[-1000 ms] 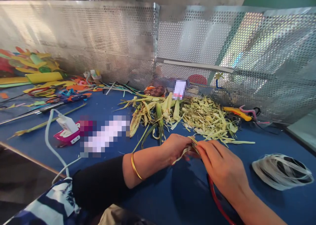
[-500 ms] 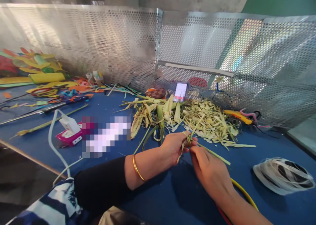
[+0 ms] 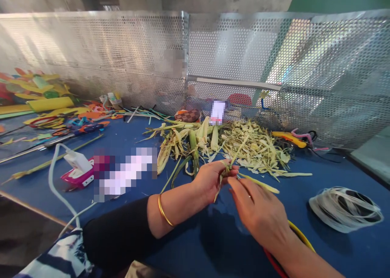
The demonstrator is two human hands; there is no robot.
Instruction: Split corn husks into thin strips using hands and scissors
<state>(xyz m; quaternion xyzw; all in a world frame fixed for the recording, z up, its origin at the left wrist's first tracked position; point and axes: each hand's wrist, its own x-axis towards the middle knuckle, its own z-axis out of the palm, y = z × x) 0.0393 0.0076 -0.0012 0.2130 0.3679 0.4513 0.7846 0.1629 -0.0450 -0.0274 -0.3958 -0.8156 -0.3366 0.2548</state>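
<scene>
The left hand (image 3: 211, 179) pinches a twisted husk strip (image 3: 226, 173) between thumb and fingers, above the blue table (image 3: 128, 133), seemingly so that it is firm for the right hand (image 3: 263, 211). That one is just beside it, fingers bent and close together; whether they pinch something, I cannot tell. The husk pile (image 3: 258, 150) lies behind both hands, perhaps for easy reach.

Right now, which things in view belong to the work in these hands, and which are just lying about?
In the work:
pale green strips, in the left hand's grip, right hand close by
probably the loose husks and shredded heap

Seemingly just lying about:
white charger
checkered pouch
yellow-handled tool
</scene>
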